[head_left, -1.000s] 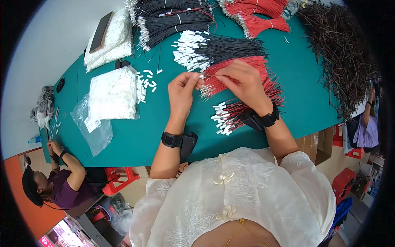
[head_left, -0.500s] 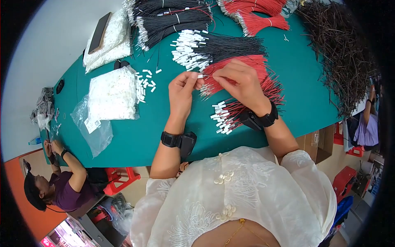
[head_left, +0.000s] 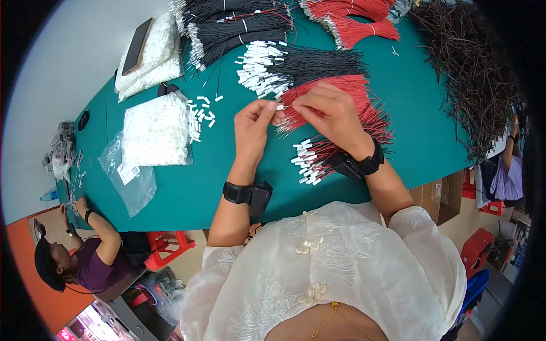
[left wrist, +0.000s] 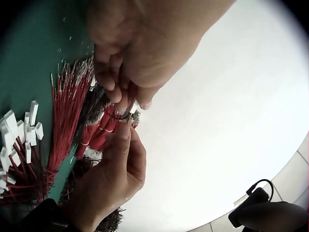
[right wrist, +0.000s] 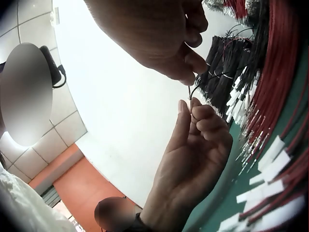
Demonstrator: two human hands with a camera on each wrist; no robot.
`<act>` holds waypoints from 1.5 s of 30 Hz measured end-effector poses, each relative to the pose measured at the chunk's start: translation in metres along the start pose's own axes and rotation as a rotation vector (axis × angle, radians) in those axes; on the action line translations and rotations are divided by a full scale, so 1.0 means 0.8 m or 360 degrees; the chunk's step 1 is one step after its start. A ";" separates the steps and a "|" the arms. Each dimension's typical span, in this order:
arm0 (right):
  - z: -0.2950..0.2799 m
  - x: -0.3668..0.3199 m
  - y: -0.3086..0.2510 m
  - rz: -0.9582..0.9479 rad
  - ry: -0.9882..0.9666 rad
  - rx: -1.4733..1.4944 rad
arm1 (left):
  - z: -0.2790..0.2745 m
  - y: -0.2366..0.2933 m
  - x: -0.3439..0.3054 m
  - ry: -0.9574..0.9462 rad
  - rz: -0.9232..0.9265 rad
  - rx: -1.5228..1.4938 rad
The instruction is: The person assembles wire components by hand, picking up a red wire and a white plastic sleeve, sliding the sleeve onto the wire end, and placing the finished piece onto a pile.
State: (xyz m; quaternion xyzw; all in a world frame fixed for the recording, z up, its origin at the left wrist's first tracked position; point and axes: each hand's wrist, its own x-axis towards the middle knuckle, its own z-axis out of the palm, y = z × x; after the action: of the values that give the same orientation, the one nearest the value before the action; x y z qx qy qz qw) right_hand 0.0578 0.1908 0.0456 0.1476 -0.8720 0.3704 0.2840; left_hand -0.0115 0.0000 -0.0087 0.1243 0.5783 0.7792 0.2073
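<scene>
My left hand point(head_left: 252, 128) pinches a small white connector point(head_left: 280, 107) between thumb and fingers, above the red wires point(head_left: 335, 91). Close on its right, my right hand point(head_left: 335, 116) pinches a thin wire at the connector's end. In the right wrist view a black wire point(right wrist: 194, 90) and a second thin wire meet at the connector. The left wrist view shows the connector point(left wrist: 134, 107) at the left hand's fingertips, facing the right hand point(left wrist: 113, 174). How far the wires sit inside the connector cannot be told.
Black wires with white connectors point(head_left: 264, 68) lie behind the hands, red wires with connectors point(head_left: 309, 163) nearer the body. A bag of white pieces point(head_left: 156, 131) and loose pieces lie left. A dark tangled pile point(head_left: 472, 74) is right. Another person point(head_left: 94, 261) sits left.
Both hands stay nearly in place, still pinching the connector and wire, with slight finger shifts. The other person's hands at the left have moved apart.
</scene>
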 end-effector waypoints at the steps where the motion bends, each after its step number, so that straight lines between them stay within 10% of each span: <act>1: 0.000 0.000 0.001 -0.0001 0.0000 0.0001 | 0.000 0.001 0.000 -0.0020 0.0004 0.0016; 45: 0.016 -0.006 0.006 -0.0071 0.0004 0.0079 | 0.008 0.001 -0.005 0.0032 0.0024 0.0047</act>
State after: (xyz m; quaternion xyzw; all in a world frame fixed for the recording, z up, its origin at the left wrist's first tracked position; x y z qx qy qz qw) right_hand 0.0544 0.1852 0.0331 0.1735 -0.8586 0.3857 0.2896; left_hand -0.0053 0.0037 -0.0060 0.1239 0.5908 0.7733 0.1938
